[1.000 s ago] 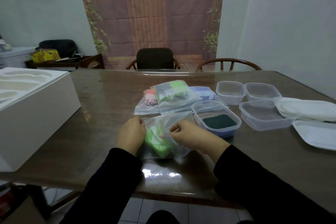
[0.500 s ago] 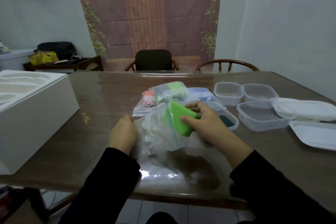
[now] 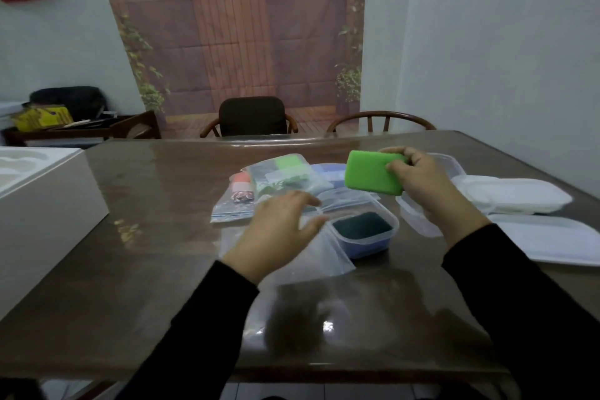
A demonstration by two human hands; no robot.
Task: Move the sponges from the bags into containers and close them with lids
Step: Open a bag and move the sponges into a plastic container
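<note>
My right hand (image 3: pixel 418 180) grips a bright green sponge (image 3: pixel 371 172) by its right end, holding it in the air above the clear containers. My left hand (image 3: pixel 281 226) hovers with fingers spread over the emptied clear zip bag (image 3: pixel 328 258), which lies flat on the table. Just right of that hand stands a clear container (image 3: pixel 388 242) with a dark green and blue sponge (image 3: pixel 360 226) inside and no lid on. An empty container (image 3: pixel 417 221) stands under my right wrist, and another (image 3: pixel 453 166) shows behind the hand. Behind my left hand lie several zip bags (image 3: pixel 285 172) with sponges.
White lids (image 3: pixel 513 193) are stacked at the right, with one more lid (image 3: pixel 555 239) nearer the table edge. A large white box (image 3: pixel 45 204) fills the left end of the brown table (image 3: pixel 156 237). Two chairs (image 3: pixel 251 115) stand at the far side.
My right hand pulled the green sponge out of the bag and carried it up and right over the containers. My left hand let the bag drop flat and moved right.
</note>
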